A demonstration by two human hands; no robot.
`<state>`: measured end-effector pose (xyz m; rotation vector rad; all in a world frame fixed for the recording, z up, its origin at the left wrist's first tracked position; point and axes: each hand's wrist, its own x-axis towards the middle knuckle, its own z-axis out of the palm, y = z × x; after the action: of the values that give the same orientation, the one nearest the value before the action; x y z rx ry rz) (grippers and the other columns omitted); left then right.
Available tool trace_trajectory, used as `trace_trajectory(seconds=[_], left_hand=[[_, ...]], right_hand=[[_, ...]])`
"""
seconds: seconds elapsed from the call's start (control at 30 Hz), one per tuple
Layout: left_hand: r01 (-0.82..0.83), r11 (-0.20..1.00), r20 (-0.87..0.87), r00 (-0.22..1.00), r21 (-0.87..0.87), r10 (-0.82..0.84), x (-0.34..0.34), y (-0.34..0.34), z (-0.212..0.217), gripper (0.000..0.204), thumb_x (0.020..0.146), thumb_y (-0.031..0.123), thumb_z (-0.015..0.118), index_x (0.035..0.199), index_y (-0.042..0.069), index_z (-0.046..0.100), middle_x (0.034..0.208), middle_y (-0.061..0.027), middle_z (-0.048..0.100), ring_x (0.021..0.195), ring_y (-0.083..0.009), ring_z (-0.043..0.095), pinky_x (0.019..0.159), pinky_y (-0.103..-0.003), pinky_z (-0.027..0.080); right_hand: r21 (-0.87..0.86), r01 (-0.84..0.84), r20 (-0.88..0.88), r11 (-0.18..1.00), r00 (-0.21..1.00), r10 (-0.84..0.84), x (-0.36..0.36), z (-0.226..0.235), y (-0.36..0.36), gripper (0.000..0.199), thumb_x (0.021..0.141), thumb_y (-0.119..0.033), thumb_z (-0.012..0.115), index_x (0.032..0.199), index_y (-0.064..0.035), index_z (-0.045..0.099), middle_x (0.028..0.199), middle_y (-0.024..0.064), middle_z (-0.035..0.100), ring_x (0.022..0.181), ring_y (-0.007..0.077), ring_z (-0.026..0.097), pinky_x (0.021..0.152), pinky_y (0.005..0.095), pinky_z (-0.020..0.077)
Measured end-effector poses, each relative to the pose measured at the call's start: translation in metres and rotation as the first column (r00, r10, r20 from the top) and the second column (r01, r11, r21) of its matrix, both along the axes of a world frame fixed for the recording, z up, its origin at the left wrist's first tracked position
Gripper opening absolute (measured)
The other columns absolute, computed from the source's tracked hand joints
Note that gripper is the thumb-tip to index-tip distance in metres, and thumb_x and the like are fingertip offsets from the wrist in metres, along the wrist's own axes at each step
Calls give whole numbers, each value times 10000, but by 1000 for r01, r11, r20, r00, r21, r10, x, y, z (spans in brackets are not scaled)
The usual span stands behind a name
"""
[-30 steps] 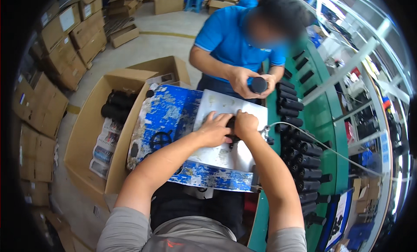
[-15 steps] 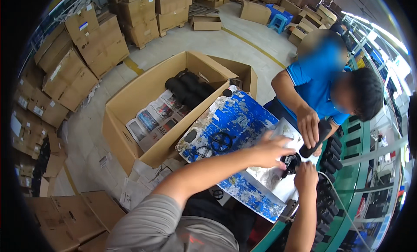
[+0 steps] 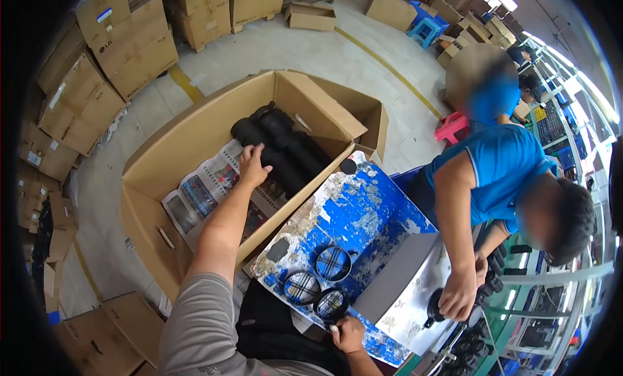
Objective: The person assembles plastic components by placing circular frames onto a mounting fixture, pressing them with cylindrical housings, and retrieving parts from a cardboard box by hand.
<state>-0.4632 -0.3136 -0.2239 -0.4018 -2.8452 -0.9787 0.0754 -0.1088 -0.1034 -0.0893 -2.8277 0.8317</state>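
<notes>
Black cylinders [image 3: 300, 160] lie just beside the outstretched left hand [image 3: 253, 168].

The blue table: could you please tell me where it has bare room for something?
Free: the middle of the table, between the black rings, the metal stand and the dark round spot. Crowded: the near edge, with the rings and the right hand, and the stand, where a co-worker's hand touches a black part.

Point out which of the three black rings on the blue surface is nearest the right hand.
The lowest ring, just above the right hand in the picture; the upper ring and the left ring both lie farther from it.
</notes>
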Motion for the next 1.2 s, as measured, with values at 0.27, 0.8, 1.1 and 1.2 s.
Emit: trace_trajectory(seconds=[0.27, 0.8, 1.1, 1.2], left_hand=[[-253, 967, 145, 958, 22, 248, -37, -2, -68, 777, 788, 73, 770, 1465, 56, 389, 1404, -295, 484, 1333, -471, 481, 1113, -477, 448], [339, 692, 157, 822, 637, -548, 207, 77, 192, 378, 906, 48, 652, 1251, 18, 501, 1116, -98, 529, 1028, -217, 557, 870, -361, 500], [658, 742, -16, 750, 127, -662, 286, 120, 178, 435, 906, 241, 775, 1275, 48, 650, 1291, -224, 575, 1154, -347, 593, 1012, -462, 487], [541, 705, -117, 823, 459, -556, 197, 87, 213, 212, 898, 187, 771, 1042, 45, 705, 1078, -146, 659, 1043, -320, 633, 961, -434, 504]], right_hand=[[3, 15, 75, 1000, 997, -15, -2, -12, -4, 225, 756, -182, 803, 812, -118, 594, 731, 91, 592, 644, 323, 599, 589, 442, 452], [-39, 53, 9, 998, 999, -52, -5, -12, 0, 206, 758, -167, 755, 791, -116, 559, 720, 95, 588, 663, 336, 597, 604, 464, 460], [-39, 62, -10, 997, 998, -63, -2, -18, 5, 202, 755, -166, 747, 785, -121, 552, 720, 95, 579, 661, 334, 593, 600, 462, 459], [-34, 52, -1, 998, 999, -52, -3, -17, 3, 197, 751, -169, 745, 789, -121, 557, 720, 95, 577, 660, 332, 592, 595, 460, 458]])
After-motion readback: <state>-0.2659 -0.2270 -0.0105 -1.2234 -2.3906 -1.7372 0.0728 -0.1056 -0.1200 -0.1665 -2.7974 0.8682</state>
